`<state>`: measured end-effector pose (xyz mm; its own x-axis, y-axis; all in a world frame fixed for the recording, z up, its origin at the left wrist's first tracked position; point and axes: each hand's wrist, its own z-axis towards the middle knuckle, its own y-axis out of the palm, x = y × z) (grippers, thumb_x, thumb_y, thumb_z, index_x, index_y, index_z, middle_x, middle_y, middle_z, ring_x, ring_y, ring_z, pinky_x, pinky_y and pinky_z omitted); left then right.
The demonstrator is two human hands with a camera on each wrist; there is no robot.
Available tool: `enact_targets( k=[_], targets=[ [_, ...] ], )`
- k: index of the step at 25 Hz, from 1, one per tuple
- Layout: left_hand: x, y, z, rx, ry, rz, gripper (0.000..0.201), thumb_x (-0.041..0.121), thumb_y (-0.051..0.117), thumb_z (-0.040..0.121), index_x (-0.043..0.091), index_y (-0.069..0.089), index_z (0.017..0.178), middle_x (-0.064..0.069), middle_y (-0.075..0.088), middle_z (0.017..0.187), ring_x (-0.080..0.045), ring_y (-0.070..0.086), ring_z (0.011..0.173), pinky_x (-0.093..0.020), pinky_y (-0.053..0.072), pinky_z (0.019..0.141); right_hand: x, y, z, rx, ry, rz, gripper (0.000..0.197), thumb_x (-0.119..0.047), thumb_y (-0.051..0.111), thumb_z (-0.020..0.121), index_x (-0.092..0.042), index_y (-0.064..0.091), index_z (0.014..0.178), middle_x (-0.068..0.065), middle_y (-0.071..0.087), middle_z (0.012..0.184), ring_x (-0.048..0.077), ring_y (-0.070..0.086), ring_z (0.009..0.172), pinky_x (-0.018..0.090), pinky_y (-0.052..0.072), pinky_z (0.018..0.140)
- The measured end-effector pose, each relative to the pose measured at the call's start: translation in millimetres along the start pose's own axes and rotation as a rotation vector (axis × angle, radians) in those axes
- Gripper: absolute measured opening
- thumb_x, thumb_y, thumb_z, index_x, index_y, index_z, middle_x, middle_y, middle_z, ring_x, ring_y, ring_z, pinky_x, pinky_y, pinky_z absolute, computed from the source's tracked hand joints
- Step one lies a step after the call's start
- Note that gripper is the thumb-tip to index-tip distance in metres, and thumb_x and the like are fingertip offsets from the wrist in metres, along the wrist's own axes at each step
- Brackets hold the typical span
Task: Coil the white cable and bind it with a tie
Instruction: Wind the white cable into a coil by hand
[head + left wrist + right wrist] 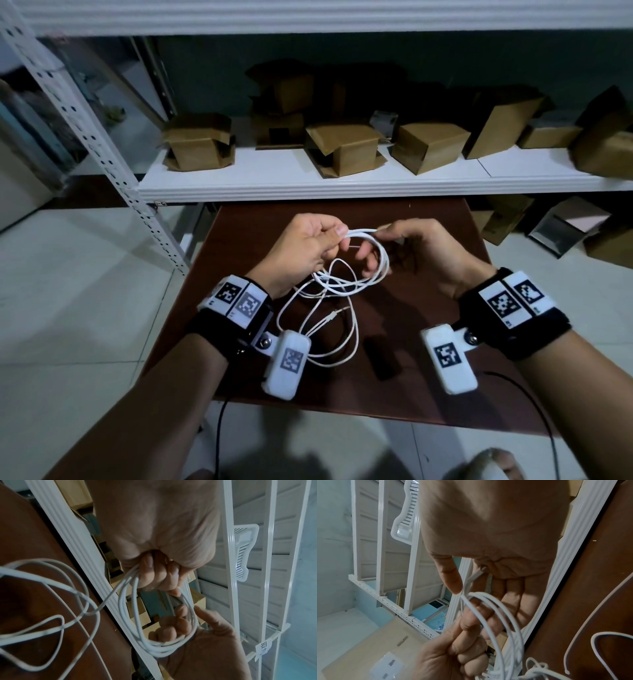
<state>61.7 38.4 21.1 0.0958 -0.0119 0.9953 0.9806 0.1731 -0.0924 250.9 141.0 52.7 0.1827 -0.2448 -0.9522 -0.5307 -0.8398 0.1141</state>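
Observation:
The white cable [371, 270] is partly wound into a small coil held above the brown table [428, 387]. My left hand [337, 240] grips the coil's top strands in curled fingers [150, 573]. My right hand [380, 236] pinches the cable just to the right, thumb [453, 582] against the strands, with its other fingers [178, 624] inside the loop. The cable's end piece [476, 574] lies by the right palm. The uncoiled length [342, 342] trails in loose loops on the table. A small dark strap-like object [376, 359] lies on the table between my wrists.
A white shelf [308, 186] behind the table carries several cardboard boxes [428, 145]. A perforated metal post [102, 144] slants down at the left. More boxes [565, 229] sit on the tiled floor at the right. Black wires hang from both wrist units.

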Motion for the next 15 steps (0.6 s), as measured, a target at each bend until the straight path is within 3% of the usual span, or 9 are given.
enact_targets(
  k=[4,8,11,13,15],
  targets=[
    [-4.6,-3.3,1.3,0.019,0.010,0.138,0.035,0.016,0.050,0.110,0.009,0.061,0.077,0.010,0.038,0.046,-0.008,0.022,0.044,-0.024,0.016,0.044,3.8,-2.8,3.0,0.037,-0.031,-0.089,0.039,-0.013,0.049,0.097,0.017,0.071,0.106,0.029,0.067,0.087,0.038,0.070,0.082,0.033,0.058,0.079],
    [-7.2,-5.6,3.7,0.007,0.024,0.207,0.036,0.016,0.049,0.110,0.009,0.061,0.077,0.011,0.038,0.047,-0.006,0.023,0.042,-0.020,0.019,0.043,3.9,-1.6,5.4,0.041,-0.083,-0.210,0.042,-0.024,0.059,0.085,0.009,0.075,0.106,0.037,0.071,0.101,0.038,0.069,0.091,0.040,0.054,0.092],
    [-8.9,-11.0,5.7,-0.002,0.016,0.210,0.034,0.028,0.052,0.104,0.012,0.063,0.076,0.009,0.038,0.050,-0.011,0.023,0.046,-0.024,0.018,0.044,3.2,-1.8,4.9,-0.015,-0.083,-0.294,0.031,-0.016,0.058,0.095,0.004,0.077,0.110,0.032,0.074,0.104,0.037,0.073,0.103,0.042,0.052,0.102],
    [-9.8,-12.1,6.3,-0.017,0.015,0.222,0.033,0.030,0.053,0.100,0.012,0.062,0.075,0.010,0.039,0.050,-0.012,0.024,0.047,-0.024,0.019,0.045,1.8,-1.6,2.3,-0.049,-0.066,-0.367,0.028,-0.012,0.054,0.101,-0.001,0.079,0.109,0.024,0.077,0.104,0.031,0.074,0.105,0.034,0.054,0.100],
    [-11.0,-6.8,5.5,-0.035,0.018,0.275,0.033,0.024,0.054,0.102,0.016,0.064,0.072,0.011,0.043,0.049,-0.011,0.030,0.048,-0.026,0.024,0.048,0.7,1.7,0.8,-0.020,-0.069,-0.442,0.025,-0.011,0.057,0.101,0.001,0.079,0.105,0.016,0.080,0.098,0.016,0.075,0.091,0.019,0.052,0.081]
  ],
)
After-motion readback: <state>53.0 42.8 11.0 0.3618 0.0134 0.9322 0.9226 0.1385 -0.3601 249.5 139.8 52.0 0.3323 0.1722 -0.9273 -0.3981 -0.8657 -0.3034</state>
